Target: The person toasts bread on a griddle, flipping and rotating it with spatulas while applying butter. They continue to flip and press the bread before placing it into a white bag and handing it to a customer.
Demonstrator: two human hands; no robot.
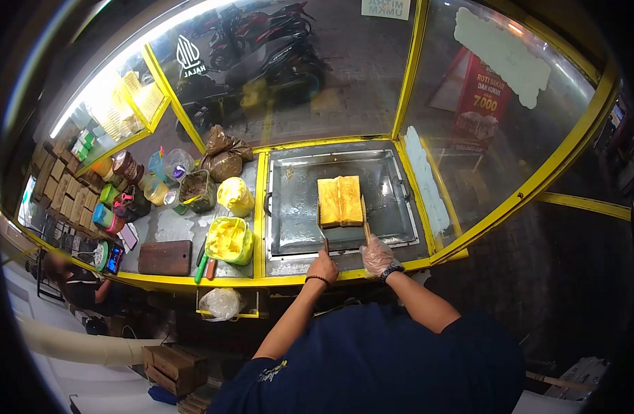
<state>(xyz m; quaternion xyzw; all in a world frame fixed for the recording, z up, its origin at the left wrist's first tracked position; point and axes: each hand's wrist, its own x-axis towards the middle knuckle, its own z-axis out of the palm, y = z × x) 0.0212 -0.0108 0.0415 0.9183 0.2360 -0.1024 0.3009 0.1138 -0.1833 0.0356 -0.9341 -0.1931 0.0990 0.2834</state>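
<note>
Toasted bread [340, 200], golden-brown with a seam down its middle, lies on the flat metal griddle [300, 238]. My left hand [322, 266], bare with a dark bracelet at the wrist, is closed around the brown handle of a spatula [325, 243] at the bread's left side. In a clear plastic glove, my right hand [379, 257] grips the wooden handle of a second spatula [367, 233] along the right side. Both blades are mostly hidden by the bread's edges.
Left of the griddle stand an open tub of yellow spread [229, 240], a yellow-topped container [235, 196], a wooden board [165, 257] and knives [202, 265]. Yellow-framed glass [296, 96] encloses the counter's far side. Another person [86, 286] is at far left.
</note>
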